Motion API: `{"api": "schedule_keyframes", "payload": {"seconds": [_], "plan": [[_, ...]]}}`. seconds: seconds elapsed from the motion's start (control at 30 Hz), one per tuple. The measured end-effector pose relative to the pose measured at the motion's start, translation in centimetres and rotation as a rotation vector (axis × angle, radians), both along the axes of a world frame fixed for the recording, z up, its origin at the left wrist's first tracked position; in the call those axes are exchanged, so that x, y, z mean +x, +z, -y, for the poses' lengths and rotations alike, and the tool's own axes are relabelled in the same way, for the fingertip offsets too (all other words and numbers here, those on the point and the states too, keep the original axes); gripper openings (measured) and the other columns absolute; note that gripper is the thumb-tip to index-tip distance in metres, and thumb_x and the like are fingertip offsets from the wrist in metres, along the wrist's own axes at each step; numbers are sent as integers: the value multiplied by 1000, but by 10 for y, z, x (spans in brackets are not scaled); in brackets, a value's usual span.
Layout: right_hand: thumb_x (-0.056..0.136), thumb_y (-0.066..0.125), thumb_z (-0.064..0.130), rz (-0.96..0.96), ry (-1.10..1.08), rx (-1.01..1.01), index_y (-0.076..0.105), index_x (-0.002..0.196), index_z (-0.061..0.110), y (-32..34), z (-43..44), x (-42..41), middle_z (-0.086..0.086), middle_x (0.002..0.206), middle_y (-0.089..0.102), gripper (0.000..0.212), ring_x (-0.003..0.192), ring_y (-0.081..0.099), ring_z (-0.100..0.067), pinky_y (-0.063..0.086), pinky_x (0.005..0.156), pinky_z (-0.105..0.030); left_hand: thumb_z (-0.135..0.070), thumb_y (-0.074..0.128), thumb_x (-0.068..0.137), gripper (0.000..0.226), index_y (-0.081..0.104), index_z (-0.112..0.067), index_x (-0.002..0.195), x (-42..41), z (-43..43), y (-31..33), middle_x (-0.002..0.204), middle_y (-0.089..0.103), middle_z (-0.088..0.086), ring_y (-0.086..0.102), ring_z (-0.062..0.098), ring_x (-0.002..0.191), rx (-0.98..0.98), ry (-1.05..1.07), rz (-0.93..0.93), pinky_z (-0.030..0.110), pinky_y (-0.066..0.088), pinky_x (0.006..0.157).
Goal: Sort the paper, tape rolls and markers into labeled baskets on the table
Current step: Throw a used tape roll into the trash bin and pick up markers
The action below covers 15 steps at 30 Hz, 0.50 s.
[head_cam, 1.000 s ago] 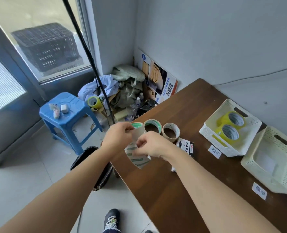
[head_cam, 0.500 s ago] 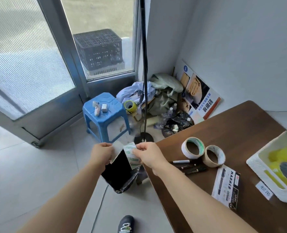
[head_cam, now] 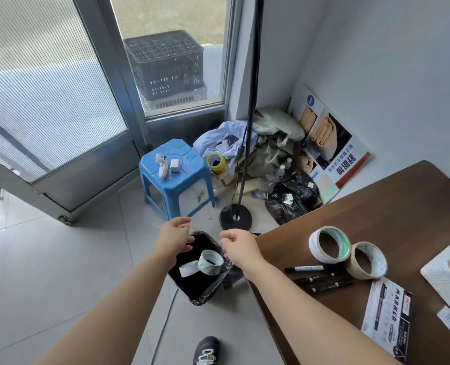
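Head view: left hand [head_cam: 175, 237], right hand [head_cam: 241, 248] above bin [head_cam: 197, 299] beside table [head_cam: 376, 206].

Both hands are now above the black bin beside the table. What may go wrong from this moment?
1. The markers lie loose near the table edge, close to the right forearm; a swing back may knock them off.
2. A cable runs on the floor by the shoe; it could catch a foot.

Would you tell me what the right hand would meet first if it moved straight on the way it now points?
Probably the left hand: the right hand points leftward above the black-lined bin, toward those open fingers; depth is unclear.
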State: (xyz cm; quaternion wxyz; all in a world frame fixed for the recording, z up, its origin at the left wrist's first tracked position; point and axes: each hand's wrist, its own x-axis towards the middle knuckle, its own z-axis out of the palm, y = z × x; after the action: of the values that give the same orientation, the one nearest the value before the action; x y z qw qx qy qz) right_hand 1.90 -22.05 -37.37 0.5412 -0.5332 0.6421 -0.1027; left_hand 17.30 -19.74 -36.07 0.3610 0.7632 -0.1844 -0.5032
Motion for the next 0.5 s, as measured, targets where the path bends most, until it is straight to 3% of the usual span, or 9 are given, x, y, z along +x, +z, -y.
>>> {"api": "schedule_keyframes", "payload": {"seconds": [0.23, 0.3, 0.43, 0.5], "plan": [[89, 56, 18, 25, -93, -87, 63, 75, 32, 19, 11, -21, 3, 86, 69, 21, 94, 66, -24, 54, 91, -44, -7, 49, 92, 27, 63, -10, 115, -17, 21, 3, 91, 63, 3, 59, 19, 78, -48, -83, 29, 37, 54, 76], [88, 58, 21, 27, -132, -117, 65, 75, 32, 27, 14, -34, 3, 87, 71, 19, 93, 67, -23, 55, 89, -43, -10, 52, 92, 24, 65, -12, 112, -36, 29, 9, 91, 65, 3, 60, 18, 79, -72, -175, 43, 36, 55, 76], [89, 60, 25, -6, -211, -185, 72, 94, 25, 41, 16, -71, 5, 88, 70, 12, 89, 65, -17, 57, 85, -37, -10, 52, 91, 23, 66, -17, 108, -85, 43, 23, 90, 67, 2, 60, 14, 77, -169, -393, 94, 25, 51, 61], [89, 62, 24, -23, -267, -204, 72, 95, 23, 46, 16, -93, 5, 86, 70, 11, 85, 64, -16, 57, 84, -37, -13, 53, 90, 22, 68, -21, 105, -109, 49, 28, 88, 68, 0, 62, 15, 76, -197, -503, 119, 30, 56, 67]]}}
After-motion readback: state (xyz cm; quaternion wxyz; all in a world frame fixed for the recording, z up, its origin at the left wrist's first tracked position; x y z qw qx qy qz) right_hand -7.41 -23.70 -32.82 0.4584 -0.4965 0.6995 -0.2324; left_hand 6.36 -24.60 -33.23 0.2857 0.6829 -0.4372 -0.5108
